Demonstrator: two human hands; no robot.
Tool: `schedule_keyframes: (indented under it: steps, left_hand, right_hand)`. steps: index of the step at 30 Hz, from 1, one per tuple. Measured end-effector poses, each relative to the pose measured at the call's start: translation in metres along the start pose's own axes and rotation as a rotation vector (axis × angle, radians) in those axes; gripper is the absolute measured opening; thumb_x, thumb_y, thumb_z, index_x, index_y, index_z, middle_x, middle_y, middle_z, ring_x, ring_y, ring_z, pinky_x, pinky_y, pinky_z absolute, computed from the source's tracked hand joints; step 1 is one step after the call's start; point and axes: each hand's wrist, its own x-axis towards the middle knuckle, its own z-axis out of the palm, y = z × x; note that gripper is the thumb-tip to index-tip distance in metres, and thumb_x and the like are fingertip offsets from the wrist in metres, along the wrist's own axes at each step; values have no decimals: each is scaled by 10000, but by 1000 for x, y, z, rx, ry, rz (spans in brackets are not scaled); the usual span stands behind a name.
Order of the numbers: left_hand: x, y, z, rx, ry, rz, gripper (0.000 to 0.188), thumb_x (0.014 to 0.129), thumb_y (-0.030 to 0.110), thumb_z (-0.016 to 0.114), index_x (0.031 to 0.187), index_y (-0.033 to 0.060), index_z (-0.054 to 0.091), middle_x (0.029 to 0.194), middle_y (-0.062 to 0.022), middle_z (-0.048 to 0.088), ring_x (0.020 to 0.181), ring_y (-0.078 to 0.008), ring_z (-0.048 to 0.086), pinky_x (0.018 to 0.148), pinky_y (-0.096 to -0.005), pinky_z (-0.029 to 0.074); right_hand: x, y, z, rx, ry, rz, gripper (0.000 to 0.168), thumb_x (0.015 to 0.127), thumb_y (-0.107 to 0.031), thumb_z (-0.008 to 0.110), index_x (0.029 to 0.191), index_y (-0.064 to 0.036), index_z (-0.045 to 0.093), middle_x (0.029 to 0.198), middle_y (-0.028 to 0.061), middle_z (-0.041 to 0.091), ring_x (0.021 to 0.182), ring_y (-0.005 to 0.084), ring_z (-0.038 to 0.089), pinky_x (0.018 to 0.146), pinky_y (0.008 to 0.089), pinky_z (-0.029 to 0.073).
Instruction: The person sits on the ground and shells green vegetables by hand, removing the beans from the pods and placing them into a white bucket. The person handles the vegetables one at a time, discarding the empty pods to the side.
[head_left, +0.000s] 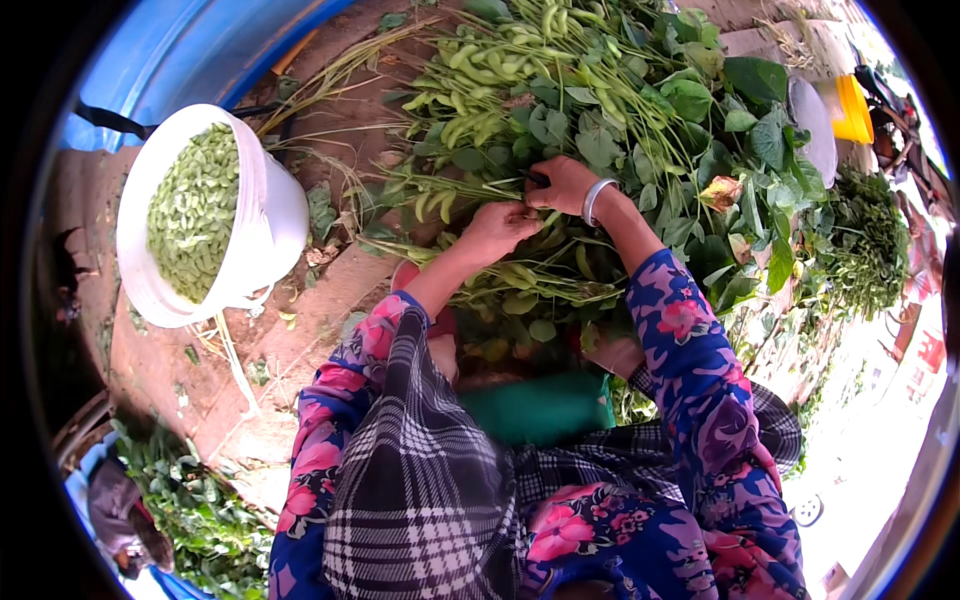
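My left hand (501, 228) is over green soybean stems, its fingers curled and its fingertips close to my right hand. What lies between those fingertips is too small to tell. My right hand (564, 186), with a silver bangle (598, 201) at the wrist, grips a small black object (537, 178), mostly hidden by the fingers. Cut stems with pods (436, 201) run up to both hands from the left. Beneath my hands lies a bunch of podded soybean plants (525, 277). A large heap of soybean plants (600, 97) spreads just beyond them.
A white plastic bucket (281, 202) full of picked green pods (196, 214) stands at left, its mouth towards me. Blue sheeting (172, 52) rises behind it. A yellow container (852, 109) is at far right. More leafy plants (195, 495) lie lower left. Green material (536, 409) lies between my legs.
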Motion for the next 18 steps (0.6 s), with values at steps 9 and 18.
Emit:
schedule_keyframes:
  steps: [9, 18]
  left_hand:
    - [39, -40, 14, 247, 240, 212, 284, 826, 227, 648, 998, 3, 621, 773, -16, 611, 574, -71, 480, 490, -230, 366]
    - [12, 14, 29, -348, 32, -132, 108, 836, 192, 619, 796, 102, 575, 613, 51, 448, 471, -57, 355, 423, -194, 257]
  right_hand:
    - [-61, -11, 37, 756, 437, 75, 288, 931, -249, 442, 1061, -11, 541, 727, 51, 557, 466, 101, 481, 406, 246, 377]
    - [-86, -3, 95, 398, 696, 244, 237, 896, -219, 515, 996, -8, 471, 767, 184, 601, 666, 359, 586, 573, 402, 449]
